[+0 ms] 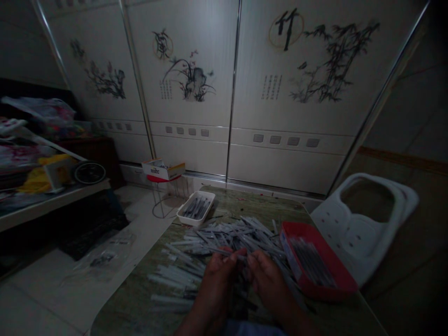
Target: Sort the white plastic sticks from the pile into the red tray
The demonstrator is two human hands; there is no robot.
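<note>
Both hands meet low in the head view, over a heap of thin, pale, translucent pens or pen barrels [245, 231] on the table. My left hand [217, 277] is closed, thumb and fingers pinching a slim pen [221, 251] that points to the left. Close beside it, my right hand [265, 275] is also closed, its fingertips at the pen's other end. The dim light and blur hide fine detail between the fingers. Left of my hands, more pale barrels [175, 277] lie in loose bundles.
Right of the heap, a red tray [331, 261] contains dark, slim pens. A white basket [182, 217] with similar ones stands at the table's [129, 291] far left. Beyond are a stool bearing a box [163, 171], a white plastic chair [360, 228], and a cluttered bench [56, 198].
</note>
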